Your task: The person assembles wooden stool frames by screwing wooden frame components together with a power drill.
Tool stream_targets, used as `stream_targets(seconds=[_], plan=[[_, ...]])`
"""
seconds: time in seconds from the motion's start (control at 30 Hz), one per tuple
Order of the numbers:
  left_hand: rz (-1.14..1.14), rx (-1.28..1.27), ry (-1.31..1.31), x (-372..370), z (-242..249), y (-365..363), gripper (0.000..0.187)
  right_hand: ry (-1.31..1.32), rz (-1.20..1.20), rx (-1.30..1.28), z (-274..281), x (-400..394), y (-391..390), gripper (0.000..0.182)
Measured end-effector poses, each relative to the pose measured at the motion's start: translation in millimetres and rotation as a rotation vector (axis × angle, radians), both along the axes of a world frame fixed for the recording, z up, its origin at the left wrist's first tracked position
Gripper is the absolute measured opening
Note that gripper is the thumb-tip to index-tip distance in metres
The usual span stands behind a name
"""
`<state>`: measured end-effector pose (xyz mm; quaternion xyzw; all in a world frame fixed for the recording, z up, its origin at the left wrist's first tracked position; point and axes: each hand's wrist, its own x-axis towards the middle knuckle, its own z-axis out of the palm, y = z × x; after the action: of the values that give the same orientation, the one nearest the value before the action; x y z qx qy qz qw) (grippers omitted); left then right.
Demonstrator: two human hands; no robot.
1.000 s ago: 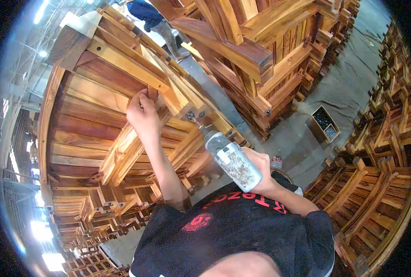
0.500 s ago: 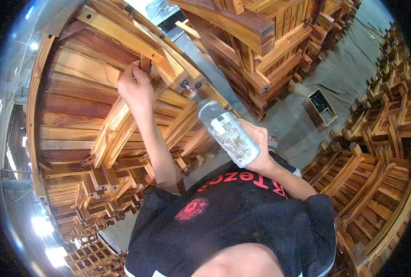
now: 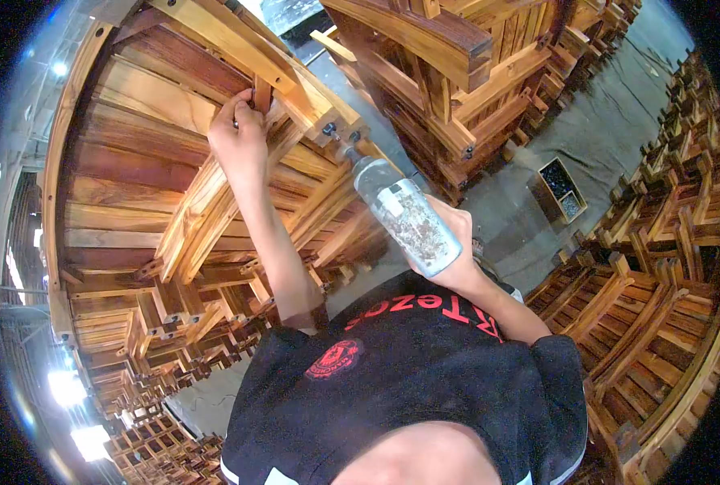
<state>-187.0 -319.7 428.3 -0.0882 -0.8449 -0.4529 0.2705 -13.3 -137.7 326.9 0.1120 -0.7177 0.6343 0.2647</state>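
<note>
My left hand [image 3: 240, 137] is closed, its fingertips at a small reddish-brown wooden block [image 3: 261, 94] beside a pale wooden rail [image 3: 231, 44] of a slatted wooden piece [image 3: 126, 166]. Whether the fingers grip the block or something smaller is unclear. In my right hand [image 3: 455, 242] is a power tool [image 3: 412, 218] with a grey, scuffed body, its handle hidden behind that body. The tool's tip points at a dark round fitting [image 3: 329, 129] on the end of the rail. A second dark fitting [image 3: 354, 137] sits close by.
Stacked wooden furniture [image 3: 449, 81] stands beyond the tool. On the grey floor [image 3: 505, 202] rests a divided box [image 3: 563, 190] of small dark and silvery parts. More slatted wooden pieces [image 3: 643, 323] lie at the right, and rows of wooden frames [image 3: 158, 444] at the lower left.
The wooden piece and stacked furniture appear slightly shifted in the view. The tool, still in my right hand, appears a little further right and higher. My left hand stays by the small block.
</note>
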Motion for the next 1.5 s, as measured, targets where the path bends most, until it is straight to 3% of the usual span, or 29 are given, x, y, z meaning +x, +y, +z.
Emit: stream_targets(seconds=[0.23,0.43,0.53,0.83,0.93,1.03,1.1,1.23,1.3,1.33,1.5], plan=[[0.082,-0.111,0.109,-16.4,-13.0,-7.3,0.025,0.007,-0.016,-0.024,7.1,-2.1,0.0,0.028],[0.047,-0.009,0.014,-9.0,-8.9,-2.7,0.026,-0.038,0.006,-0.035,6.6,-1.7,1.0,0.03],[0.126,-0.125,0.099,-6.4,-6.6,2.1,0.026,-0.03,-0.001,-0.049,5.3,-2.2,-0.9,0.03],[0.129,-0.112,0.131,-15.4,-13.6,-2.6,0.026,0.036,-0.043,-0.001,2.1,-6.6,-3.0,0.026],[0.043,0.01,0.086,-9.3,-10.0,0.1,0.026,0.035,-0.039,-0.003,3.0,-6.9,-3.3,0.027],[-0.089,0.634,-0.077,15.5,-8.8,9.9,0.025,-0.001,-0.02,0.002,5.8,-3.9,-0.1,0.03],[-0.129,0.83,-0.124,44.7,-8.3,10.9,0.022,0.002,-0.021,0.037,0.6,-1.7,3.4,0.033],[-0.399,1.178,-0.52,85.9,-51.6,-19.4,0.021,-0.019,0.005,-0.045,-0.9,9.3,10.5,0.039],[-0.429,1.334,-0.716,100.4,-80.7,-17.2,0.024,-0.064,0.001,-0.036,-10.2,16.4,15.7,0.041],[-0.37,1.303,-0.779,108.4,-90.5,-13.3,0.027,-0.06,-0.009,-0.035,-15.1,18.7,18.3,0.038],[-0.611,1.353,-0.978,115.1,-130.3,11.2,0.032,-0.073,-0.078,0.216,-24.5,33.0,35.6,0.042]])
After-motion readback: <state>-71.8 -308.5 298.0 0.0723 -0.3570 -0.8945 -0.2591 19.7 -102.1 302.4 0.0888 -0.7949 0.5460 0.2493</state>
